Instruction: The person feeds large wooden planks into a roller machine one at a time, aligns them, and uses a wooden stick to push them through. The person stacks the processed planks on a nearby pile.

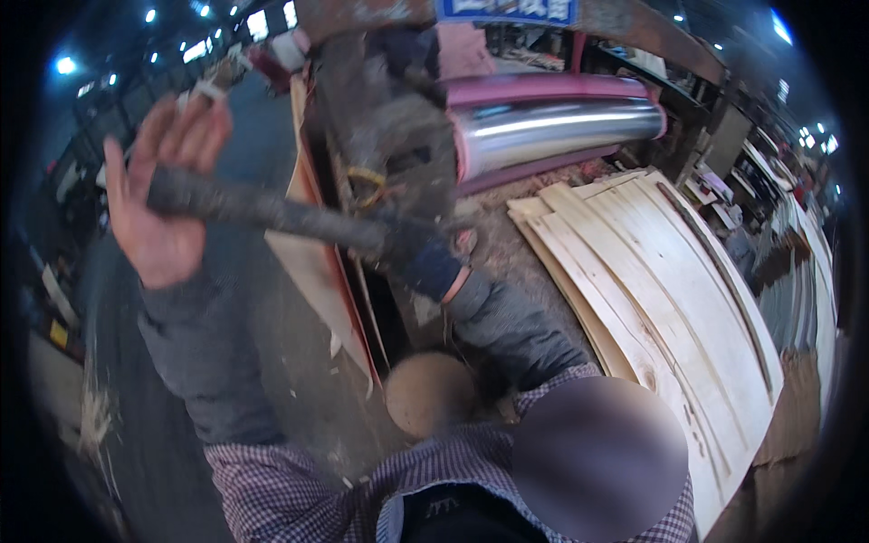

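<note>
My left hand [166, 237] is bare and raised, its fingers spread upward and a white wrap on one fingertip. Across its palm lies one end of a thick dark rod [271, 210]; whether the palm touches it I cannot tell. The rod's other end meets my right hand [428, 261], which wears a dark blue glove and appears closed around it, though blur softens the grip. Just below the rod, a board with a reddish edge [339, 292] stands tilted beside the machine. A yellow ring-shaped thing [366, 183] sits above the rod.
Shiny metal rollers [563, 122] with pink material lie beyond my right hand. Stacked pale wood veneer sheets [652, 271] cover the right side, a narrow dark strip [719, 271] on top. A round tan object [431, 394] is close to my body. Dark floor [271, 407] extends left.
</note>
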The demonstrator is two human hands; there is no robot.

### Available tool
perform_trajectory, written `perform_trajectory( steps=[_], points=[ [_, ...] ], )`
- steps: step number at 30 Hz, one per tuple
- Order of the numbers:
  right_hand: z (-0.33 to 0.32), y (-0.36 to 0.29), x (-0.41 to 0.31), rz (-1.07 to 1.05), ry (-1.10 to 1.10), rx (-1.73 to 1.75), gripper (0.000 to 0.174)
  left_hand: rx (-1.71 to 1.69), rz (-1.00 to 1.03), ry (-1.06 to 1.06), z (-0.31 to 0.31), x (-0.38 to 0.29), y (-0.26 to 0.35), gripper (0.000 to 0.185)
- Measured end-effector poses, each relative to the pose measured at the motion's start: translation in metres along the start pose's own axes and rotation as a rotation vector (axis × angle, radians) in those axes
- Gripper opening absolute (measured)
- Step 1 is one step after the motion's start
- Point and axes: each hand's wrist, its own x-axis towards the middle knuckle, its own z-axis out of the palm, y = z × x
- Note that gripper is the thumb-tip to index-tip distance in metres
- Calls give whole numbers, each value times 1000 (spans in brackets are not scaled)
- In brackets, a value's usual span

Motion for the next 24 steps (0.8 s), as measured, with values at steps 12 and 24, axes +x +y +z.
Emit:
perform_trajectory(
  steps=[12, 24],
  points=[
    [-9, -16, 2, 250, -26, 227, 29, -210, 7, -254, -9, -13, -10, 41],
    [88, -80, -72, 153, -256, -382, 24, -81, -193, 234, -201, -307, -51, 42]
  ],
)
